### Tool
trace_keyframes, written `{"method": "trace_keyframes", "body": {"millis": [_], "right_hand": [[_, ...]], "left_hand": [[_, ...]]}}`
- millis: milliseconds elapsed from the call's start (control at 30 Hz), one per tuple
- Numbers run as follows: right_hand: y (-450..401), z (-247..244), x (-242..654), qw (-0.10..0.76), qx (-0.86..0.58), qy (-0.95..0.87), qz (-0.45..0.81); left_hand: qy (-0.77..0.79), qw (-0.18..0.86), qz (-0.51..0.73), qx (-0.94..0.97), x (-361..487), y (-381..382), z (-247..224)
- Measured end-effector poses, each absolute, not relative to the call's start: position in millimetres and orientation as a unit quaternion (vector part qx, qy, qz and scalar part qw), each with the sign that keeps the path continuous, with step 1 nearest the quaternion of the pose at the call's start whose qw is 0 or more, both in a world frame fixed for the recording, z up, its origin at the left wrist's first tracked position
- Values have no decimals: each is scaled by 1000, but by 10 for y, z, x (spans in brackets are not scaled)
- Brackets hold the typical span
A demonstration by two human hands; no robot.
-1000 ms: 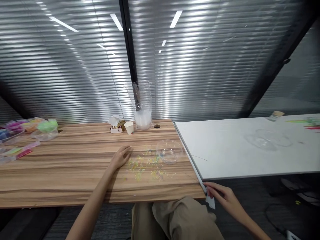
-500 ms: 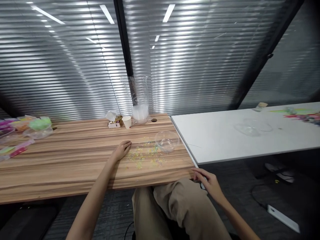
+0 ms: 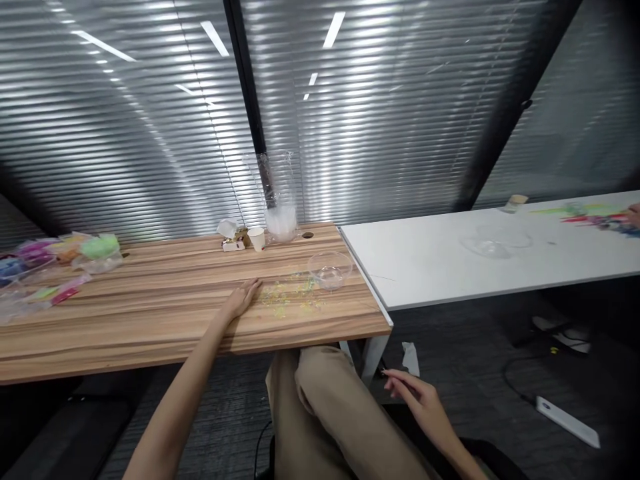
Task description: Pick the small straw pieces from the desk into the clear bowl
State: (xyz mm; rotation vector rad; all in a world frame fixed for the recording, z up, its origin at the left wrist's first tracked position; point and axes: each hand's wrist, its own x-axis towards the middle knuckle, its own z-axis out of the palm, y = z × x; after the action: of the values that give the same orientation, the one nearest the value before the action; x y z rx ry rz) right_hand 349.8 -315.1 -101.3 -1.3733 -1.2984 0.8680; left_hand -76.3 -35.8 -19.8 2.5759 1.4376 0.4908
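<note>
The picture's right edge is cutting off another person's hand; yellowish bits are lying too small to make out — while the left edge is cropping the wooden table.

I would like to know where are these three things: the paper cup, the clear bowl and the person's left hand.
Paper cup (image 3: 257, 240): head view, on its side wall.
Clear bowl (image 3: 330, 277): head view, on its see-through bottom.
Left hand (image 3: 241, 300): head view, on the back of the hand.
</note>
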Motion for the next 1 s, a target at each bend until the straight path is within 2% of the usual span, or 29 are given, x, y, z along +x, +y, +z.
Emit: {"method": "trace_keyframes", "body": {"millis": [267, 500, 633, 833, 1000], "right_hand": [[-3194, -979, 3168, 514, -545, -516, 414], [-2886, -605, 3068, 514, -518, -521, 443], [-2449, -390, 3264, 505, -508, -557, 419], [-1752, -122, 3383, 417, -501, -663, 367], [-1486, -67, 3317, 350, -531, -711, 301]], "left_hand": [[504, 77, 154, 846, -815, -736, -135], [531, 81, 158, 828, -941, -1422, -146], [544, 24, 176, 820, -898, -1760, -282], [531, -125, 226, 807, -637, -2066, -485], [461, -145, 223, 847, -578, -2189, -448]]}}
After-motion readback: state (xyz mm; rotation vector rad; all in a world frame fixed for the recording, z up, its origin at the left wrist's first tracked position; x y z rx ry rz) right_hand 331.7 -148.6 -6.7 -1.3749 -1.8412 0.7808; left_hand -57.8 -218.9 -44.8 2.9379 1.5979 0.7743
